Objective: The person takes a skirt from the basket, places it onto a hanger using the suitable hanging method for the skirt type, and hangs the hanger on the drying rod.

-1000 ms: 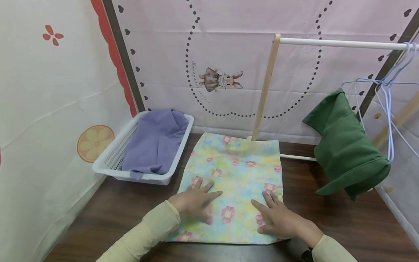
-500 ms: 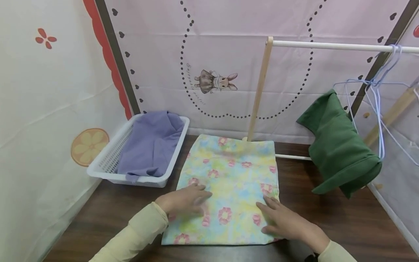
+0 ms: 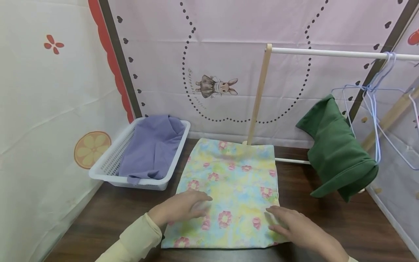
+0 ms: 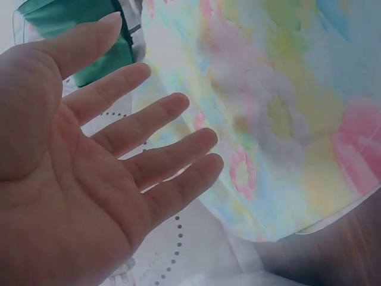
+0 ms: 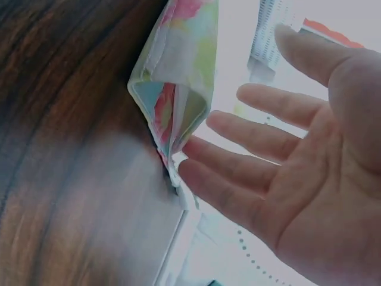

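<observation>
A floral cloth (image 3: 235, 189) in pastel yellow, blue and pink lies spread flat on the dark wooden table. Over its left side hovers my left hand (image 3: 181, 207), turned on edge with the palm facing inward. The left wrist view shows that hand (image 4: 113, 155) with fingers extended and nothing in it. My right hand (image 3: 299, 227) is at the cloth's right edge, near the front corner, its fingers also extended. In the right wrist view, the fingertips (image 5: 193, 173) are close to the cloth's folded, layered edge (image 5: 172, 89); whether they touch it I cannot tell.
At the back left, a white plastic basket (image 3: 131, 179) holds a purple cloth (image 3: 154, 145). A rack with a white rail (image 3: 327, 52) stands at the back right. Blue hangers (image 3: 374, 87) hang from it, and a green garment (image 3: 340, 153) is beside them.
Both hands had lain spread, palms down, on the cloth. They have turned palms inward; the left moved slightly left and the right outward to the cloth's edge. The head view shifted slightly.
</observation>
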Action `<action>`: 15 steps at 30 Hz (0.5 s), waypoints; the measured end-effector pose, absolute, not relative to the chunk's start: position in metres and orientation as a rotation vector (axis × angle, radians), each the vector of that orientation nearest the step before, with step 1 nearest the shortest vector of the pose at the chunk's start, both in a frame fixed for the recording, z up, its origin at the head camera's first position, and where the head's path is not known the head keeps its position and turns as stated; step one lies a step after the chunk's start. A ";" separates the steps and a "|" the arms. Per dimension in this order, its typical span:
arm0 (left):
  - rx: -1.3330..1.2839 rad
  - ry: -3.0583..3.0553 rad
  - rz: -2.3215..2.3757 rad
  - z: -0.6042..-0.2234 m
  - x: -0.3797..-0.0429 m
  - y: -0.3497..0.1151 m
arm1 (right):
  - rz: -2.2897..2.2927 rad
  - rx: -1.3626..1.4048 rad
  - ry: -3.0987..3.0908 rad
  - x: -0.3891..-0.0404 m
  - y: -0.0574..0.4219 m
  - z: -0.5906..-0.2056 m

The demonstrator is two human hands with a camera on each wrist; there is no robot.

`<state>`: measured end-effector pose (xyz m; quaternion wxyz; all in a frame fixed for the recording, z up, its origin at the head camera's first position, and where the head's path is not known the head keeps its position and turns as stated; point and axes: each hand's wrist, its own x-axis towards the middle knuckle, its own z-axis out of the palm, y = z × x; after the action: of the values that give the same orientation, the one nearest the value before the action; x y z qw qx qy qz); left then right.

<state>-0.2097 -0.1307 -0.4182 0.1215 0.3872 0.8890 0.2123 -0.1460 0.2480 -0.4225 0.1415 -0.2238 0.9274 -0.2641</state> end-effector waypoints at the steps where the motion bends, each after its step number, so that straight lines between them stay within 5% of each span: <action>1: 1.128 2.606 0.624 -0.418 -0.209 -0.131 | -0.775 -0.630 2.698 -0.146 0.249 -0.422; 15: 1.101 2.687 0.757 -0.419 -0.203 -0.136 | -0.966 -0.565 2.834 -0.138 0.260 -0.405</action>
<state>-0.2028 -0.1357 -0.4190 0.0702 0.3661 0.8932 0.2516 -0.1377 0.2596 -0.4053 0.0471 -0.1853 0.9291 -0.3167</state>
